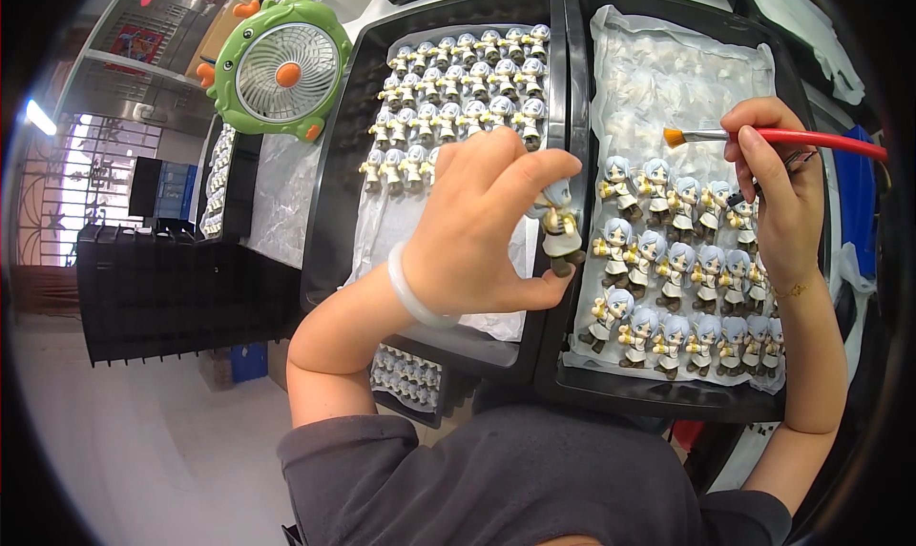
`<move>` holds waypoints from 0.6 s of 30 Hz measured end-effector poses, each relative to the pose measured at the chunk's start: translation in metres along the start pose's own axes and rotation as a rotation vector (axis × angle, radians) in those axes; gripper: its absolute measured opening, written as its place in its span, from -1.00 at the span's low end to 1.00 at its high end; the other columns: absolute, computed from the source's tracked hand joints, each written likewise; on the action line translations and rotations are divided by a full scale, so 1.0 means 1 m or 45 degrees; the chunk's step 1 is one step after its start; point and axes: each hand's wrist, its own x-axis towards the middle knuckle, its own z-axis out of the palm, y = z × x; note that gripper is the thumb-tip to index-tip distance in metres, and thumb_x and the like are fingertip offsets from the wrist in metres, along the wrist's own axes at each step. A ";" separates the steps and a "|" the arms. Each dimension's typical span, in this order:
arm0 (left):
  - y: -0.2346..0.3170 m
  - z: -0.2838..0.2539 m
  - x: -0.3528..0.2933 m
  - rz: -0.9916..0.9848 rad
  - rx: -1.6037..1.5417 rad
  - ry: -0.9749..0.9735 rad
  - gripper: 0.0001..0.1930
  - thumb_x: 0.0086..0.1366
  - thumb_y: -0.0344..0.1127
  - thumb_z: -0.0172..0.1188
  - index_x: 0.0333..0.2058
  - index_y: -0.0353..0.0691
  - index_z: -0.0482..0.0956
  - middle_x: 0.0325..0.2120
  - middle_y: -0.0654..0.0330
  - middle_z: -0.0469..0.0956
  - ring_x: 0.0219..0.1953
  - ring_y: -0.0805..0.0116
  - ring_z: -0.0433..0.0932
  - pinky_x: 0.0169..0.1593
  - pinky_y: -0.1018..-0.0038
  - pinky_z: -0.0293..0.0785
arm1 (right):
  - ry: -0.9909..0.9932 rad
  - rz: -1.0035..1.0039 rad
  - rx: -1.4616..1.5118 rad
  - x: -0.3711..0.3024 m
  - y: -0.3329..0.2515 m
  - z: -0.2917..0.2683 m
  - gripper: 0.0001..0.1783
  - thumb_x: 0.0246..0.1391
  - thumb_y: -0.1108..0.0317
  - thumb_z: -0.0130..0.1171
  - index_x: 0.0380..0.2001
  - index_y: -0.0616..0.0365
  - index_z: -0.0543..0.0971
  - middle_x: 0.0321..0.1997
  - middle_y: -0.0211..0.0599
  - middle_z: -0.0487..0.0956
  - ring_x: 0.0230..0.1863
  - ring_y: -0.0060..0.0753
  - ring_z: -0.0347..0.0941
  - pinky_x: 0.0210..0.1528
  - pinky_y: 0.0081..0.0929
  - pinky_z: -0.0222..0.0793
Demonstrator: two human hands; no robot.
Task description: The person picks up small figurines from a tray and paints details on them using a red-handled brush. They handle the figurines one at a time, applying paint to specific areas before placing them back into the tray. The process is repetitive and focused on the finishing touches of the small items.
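Between the thumb and fingers of my left hand (pixel 472 222), a small figurine (pixel 561 229) with pale blue hair, a white outfit and dark boots is held upright over the border of two black trays. My right hand (pixel 778 179) grips a paintbrush (pixel 830 142) with a red handle, its orange-brown bristles pointing left. Something small and black shows under the right fingers; I cannot make out what it is. Below that hand, rows of similar figurines (pixel 679 265) lie on white lining in the right tray (pixel 649 400). The left tray (pixel 332 231) holds more rows (pixel 468 81) at its far end.
A green animal-shaped fan (pixel 288 74) with an orange hub stands at the far left. Beyond the left tray's side are black crates (pixel 172 293). Another tray of figurines (pixel 407 379) sits lower down, below my left forearm. Crumpled plastic (pixel 797 31) hangs at the far right.
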 end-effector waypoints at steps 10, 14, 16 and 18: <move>-0.088 0.012 -0.011 -0.331 -0.006 -0.277 -0.38 -0.32 -0.29 0.21 -0.20 -0.31 0.21 -0.31 0.00 0.33 -0.27 0.09 0.37 -0.17 0.40 0.28 | 0.001 -0.015 0.028 0.003 0.001 -0.004 -0.83 -0.05 0.34 -0.07 -0.45 0.18 0.47 -0.66 -0.54 0.35 -0.68 -0.87 0.05 -0.64 -0.84 -0.09; -0.105 0.043 -0.037 -0.196 0.170 -0.372 -0.36 -0.32 -0.23 0.25 -0.16 -0.20 0.24 -0.21 0.11 0.28 -0.08 0.14 0.21 -0.01 0.32 0.05 | 0.013 -0.039 0.038 0.002 -0.005 -0.004 -0.83 -0.05 0.34 -0.06 -0.46 0.18 0.47 -0.65 -0.54 0.35 -0.66 -0.86 0.06 -0.62 -0.84 -0.08; -0.108 0.049 -0.037 -0.130 0.221 -0.370 -0.37 -0.33 -0.21 0.28 -0.17 -0.14 0.26 -0.19 0.17 0.27 -0.03 0.22 0.16 0.01 0.31 -0.02 | 0.027 -0.046 0.041 0.002 -0.006 -0.005 -0.83 -0.05 0.34 -0.06 -0.47 0.18 0.47 -0.64 -0.54 0.35 -0.65 -0.86 0.07 -0.62 -0.83 -0.08; -0.110 0.048 -0.036 -0.159 0.255 -0.413 -0.36 -0.30 -0.22 0.26 -0.13 -0.10 0.26 -0.16 0.17 0.25 -0.03 0.17 0.15 0.02 0.31 -0.01 | 0.037 -0.061 0.047 0.001 -0.006 -0.006 -0.84 -0.05 0.35 -0.07 -0.47 0.18 0.47 -0.64 -0.54 0.36 -0.64 -0.86 0.09 -0.61 -0.83 -0.07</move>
